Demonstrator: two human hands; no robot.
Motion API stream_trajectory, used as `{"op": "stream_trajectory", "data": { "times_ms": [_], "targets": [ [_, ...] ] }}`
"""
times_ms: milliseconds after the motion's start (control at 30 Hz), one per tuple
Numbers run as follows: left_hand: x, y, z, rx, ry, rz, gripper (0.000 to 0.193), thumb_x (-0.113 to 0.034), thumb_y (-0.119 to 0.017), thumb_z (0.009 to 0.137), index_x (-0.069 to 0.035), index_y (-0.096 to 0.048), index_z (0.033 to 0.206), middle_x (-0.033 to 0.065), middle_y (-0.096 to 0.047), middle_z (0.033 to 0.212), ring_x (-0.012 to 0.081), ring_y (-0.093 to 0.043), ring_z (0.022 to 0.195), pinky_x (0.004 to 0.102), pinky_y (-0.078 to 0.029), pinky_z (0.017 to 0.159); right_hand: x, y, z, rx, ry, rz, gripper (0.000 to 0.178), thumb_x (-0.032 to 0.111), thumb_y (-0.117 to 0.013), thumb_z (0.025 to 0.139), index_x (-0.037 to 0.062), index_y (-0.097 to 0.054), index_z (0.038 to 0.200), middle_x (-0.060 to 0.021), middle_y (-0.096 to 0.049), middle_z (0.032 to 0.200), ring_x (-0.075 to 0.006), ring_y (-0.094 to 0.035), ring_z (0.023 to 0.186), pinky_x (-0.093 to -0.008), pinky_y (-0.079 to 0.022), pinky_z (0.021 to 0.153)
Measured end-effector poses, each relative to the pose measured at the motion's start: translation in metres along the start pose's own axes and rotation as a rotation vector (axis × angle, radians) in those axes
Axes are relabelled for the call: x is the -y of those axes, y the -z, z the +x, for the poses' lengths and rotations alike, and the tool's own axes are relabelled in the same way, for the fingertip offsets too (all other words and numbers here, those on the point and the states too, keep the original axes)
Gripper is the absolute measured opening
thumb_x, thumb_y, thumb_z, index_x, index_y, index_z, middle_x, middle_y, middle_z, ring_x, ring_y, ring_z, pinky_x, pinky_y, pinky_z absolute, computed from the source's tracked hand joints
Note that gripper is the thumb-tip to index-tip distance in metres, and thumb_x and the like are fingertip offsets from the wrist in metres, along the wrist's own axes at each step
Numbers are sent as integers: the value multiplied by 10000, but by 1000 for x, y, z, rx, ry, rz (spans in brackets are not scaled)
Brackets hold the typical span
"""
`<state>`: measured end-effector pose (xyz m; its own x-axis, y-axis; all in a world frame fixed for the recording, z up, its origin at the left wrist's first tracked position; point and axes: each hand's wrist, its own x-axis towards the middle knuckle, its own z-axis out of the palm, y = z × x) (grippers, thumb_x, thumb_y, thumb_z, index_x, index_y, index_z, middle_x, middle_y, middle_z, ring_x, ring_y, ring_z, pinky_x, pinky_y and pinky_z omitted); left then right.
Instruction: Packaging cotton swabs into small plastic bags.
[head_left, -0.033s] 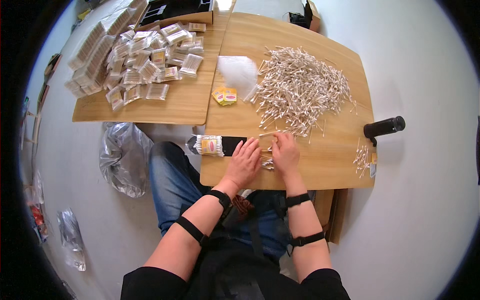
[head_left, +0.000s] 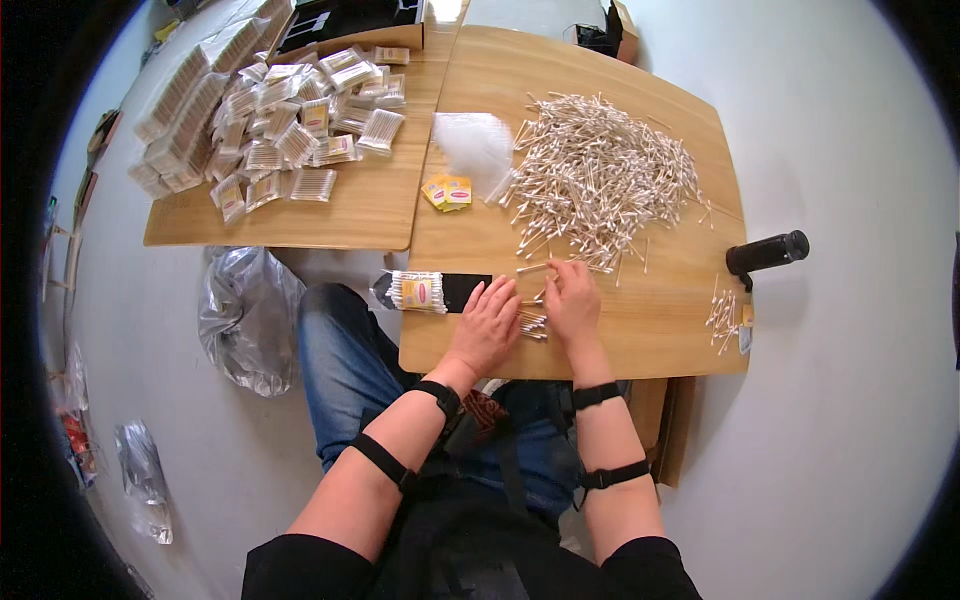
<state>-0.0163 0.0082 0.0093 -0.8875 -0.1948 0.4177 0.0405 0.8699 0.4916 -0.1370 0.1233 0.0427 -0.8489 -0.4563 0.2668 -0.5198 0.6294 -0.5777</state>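
Observation:
My left hand (head_left: 486, 325) lies palm down with its fingers stretched over several loose cotton swabs (head_left: 533, 326), whose tips stick out on its right side. Under its fingertips runs a flat black strip (head_left: 464, 292). At the left end of that strip lies a packed bundle of cotton swabs (head_left: 408, 291) with a yellow label card (head_left: 417, 293) on top. Just to the right, my right hand (head_left: 574, 305) pinches one cotton swab (head_left: 533, 268) between thumb and fingers, near the front edge of a big heap of swabs (head_left: 610, 175). The palm side of both hands is hidden.
Clear plastic bags (head_left: 472, 150) and yellow cards (head_left: 447, 192) lie left of the heap. Many filled swab packets (head_left: 300, 125) cover the left table. A black cylinder (head_left: 768, 252) and a small group of swabs (head_left: 722, 320) sit by the right edge.
The fingers of my right hand have shifted very slightly. Nothing else visibly differs.

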Motion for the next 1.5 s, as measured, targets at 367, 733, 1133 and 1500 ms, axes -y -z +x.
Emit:
{"op": "stream_trajectory", "data": {
  "times_ms": [367,733,1133,1500],
  "targets": [
    [1,3,-1,15,23,-38,327,-197,-603,885,-41,-573,1171,146,-485,1391,289,-403,1362,440,-291,1142,-4,6,7,235,209,-119,131,118,-719,750,102,-652,861,-76,-578,908,-295,-580,908,-419,-488,759],
    [-1,0,-1,123,39,2,350,-249,-591,912,-48,-580,1198,134,-482,1405,282,-380,1379,454,-248,1160,-25,36,-2,127,189,-147,122,98,-726,746,99,-645,837,-81,-563,912,-303,-572,926,-418,-487,762],
    [-3,5,-1,88,21,-58,318,-225,-612,886,-66,-590,1160,147,-510,1357,305,-399,1360,468,-276,1145,-24,22,-10,128,189,-247,98,121,-716,770,82,-637,813,-91,-577,863,-306,-589,844,-414,-492,721],
    [0,3,0,131,17,-35,359,-216,-596,903,-57,-567,1224,153,-471,1409,300,-375,1380,454,-273,1151,-22,10,36,35,191,-312,80,142,-685,793,87,-633,816,-90,-577,891,-301,-587,896,-427,-495,740]
  ]
}}
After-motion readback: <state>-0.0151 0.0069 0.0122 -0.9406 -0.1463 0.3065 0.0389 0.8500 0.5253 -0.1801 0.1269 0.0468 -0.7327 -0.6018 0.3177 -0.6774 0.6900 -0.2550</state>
